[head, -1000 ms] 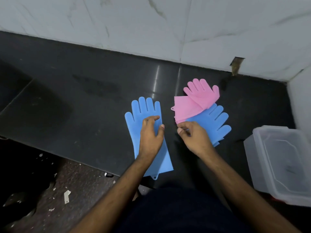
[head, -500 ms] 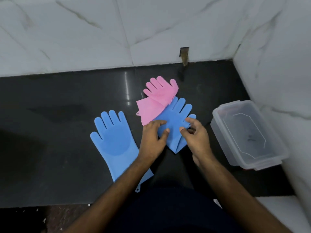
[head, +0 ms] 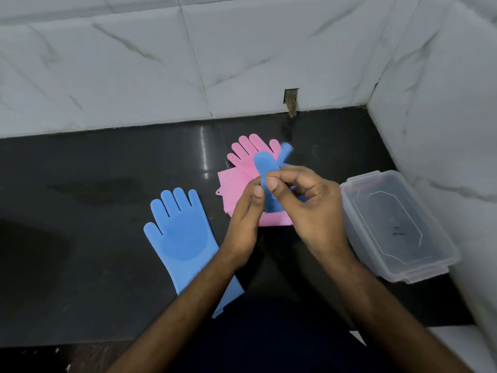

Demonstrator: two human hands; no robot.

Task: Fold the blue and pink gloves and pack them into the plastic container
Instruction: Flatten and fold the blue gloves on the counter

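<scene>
Head view: both hands up w/ one blue glove (head: 265,168) lifted off the counter (head: 107,265), bunched btwn them. Left hand (head: 246,214) pinches its lower part, thumb + fingers curled on it; right hand (head: 304,203) grips from the 3 o'clock side, fingers wrapped round. Pink gloves (head: 242,184) lie flat just behind, approx 12 o'clock of the hands. 2nd blue glove (head: 183,238) flat at 9 o'clock, untouched. Plastic container (head: 441,251) open at 3 o'clock, no gloves in it.

Risk: glove looks springy, so the fold prob unrolls if either pinch slackens; a bulky roll could also snag the container rim.
</scene>
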